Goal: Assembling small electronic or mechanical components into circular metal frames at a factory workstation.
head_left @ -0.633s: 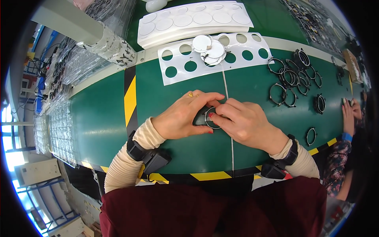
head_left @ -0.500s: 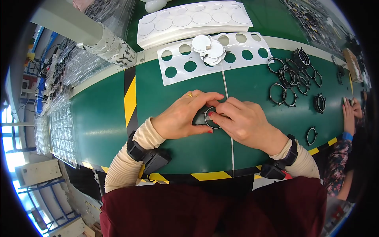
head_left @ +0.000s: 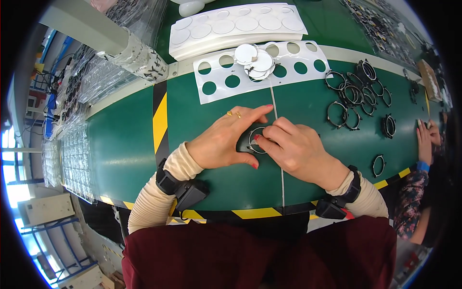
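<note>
On the green table in front of me lies a thin black ring frame (head_left: 250, 141), its right side hidden by fingers. My right hand (head_left: 299, 153) pinches at the ring's right part, its thumb and forefinger closed over the inside edge. To the left, my left hand (head_left: 216, 140) curves around the ring with thumb and forefinger spread wide. It appears to hold nothing. Beyond my hands lies a white sheet with round cut-outs (head_left: 208, 98), and a small pile of white discs (head_left: 261, 61) rests on it.
Several black rings (head_left: 337, 114) lie at the right, and a lone ring (head_left: 378, 165) sits nearer the front edge. A stack of white sheets (head_left: 231, 42) stands at the back. A wrapped post (head_left: 139, 62) rises at back left. Another person's hands (head_left: 425, 139) are at the far right.
My left thumb and forefinger have spread farther apart, away from the ring. My right hand stays at the ring, almost unmoved.
</note>
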Available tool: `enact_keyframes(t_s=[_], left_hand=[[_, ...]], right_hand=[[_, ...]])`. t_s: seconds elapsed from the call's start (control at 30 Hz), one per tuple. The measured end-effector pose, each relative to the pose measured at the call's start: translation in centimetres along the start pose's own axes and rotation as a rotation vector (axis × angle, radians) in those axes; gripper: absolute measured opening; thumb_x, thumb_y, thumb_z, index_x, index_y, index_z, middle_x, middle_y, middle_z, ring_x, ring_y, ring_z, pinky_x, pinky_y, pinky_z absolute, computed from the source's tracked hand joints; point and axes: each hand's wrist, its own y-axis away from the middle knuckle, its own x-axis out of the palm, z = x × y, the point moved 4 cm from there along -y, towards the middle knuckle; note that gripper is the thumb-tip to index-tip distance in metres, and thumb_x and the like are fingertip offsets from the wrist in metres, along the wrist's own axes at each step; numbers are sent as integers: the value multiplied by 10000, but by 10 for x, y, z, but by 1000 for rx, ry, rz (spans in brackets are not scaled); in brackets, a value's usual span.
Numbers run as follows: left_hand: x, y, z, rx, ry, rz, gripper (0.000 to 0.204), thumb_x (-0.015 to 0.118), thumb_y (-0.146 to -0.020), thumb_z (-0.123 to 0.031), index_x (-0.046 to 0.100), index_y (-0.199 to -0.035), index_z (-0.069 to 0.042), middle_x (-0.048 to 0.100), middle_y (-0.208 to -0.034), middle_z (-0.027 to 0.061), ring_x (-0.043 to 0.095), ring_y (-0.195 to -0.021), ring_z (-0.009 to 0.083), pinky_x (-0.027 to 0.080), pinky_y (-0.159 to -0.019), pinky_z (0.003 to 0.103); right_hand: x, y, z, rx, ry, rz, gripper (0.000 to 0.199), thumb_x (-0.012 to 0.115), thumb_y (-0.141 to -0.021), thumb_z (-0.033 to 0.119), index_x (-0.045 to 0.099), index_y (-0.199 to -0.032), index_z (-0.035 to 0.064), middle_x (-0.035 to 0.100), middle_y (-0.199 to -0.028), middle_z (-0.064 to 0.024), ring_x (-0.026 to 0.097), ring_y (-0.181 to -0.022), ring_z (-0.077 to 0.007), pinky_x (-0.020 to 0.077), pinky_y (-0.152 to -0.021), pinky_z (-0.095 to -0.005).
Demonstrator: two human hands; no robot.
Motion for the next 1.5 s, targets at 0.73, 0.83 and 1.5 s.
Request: enact_keyframes(t_s=[0.73, 0.83, 1.5], left_hand=[[0, -4, -33, -14, -89, -99, 985, 883, -605, -121, 381, -1450, -63, 602, -1147, 100, 543, -1031, 296, 436, -950, 389], [10, 0, -48, -56, -331, -114, 970, 889, -591, -190, 400, -1419, -62, 563, -1136, 125, 517, -1030, 329, 425, -937, 403], [37, 4, -72, -150, -92, -165, 1022, 908, -589, -121, 373, -1459, -92, 599, -1121, 74, 523, -926, 221, 461, -830, 319]], right_hand=[[-19, 6, 4, -29, 43, 4, 265, 688, -672, 81, 699, -936, 53, 559, -865, -4, 559, -842, -148, 477, -540, -241], [-29, 7, 13, -17, 77, -9, 261, 680, -673, 79, 697, -932, 52, 554, -857, -7, 559, -840, -149, 477, -541, -240], [-47, 29, 26, 6, 78, -75, 229, 684, -666, 71, 702, -894, 58, 546, -840, 4, 556, -820, -130, 469, -536, -231]])
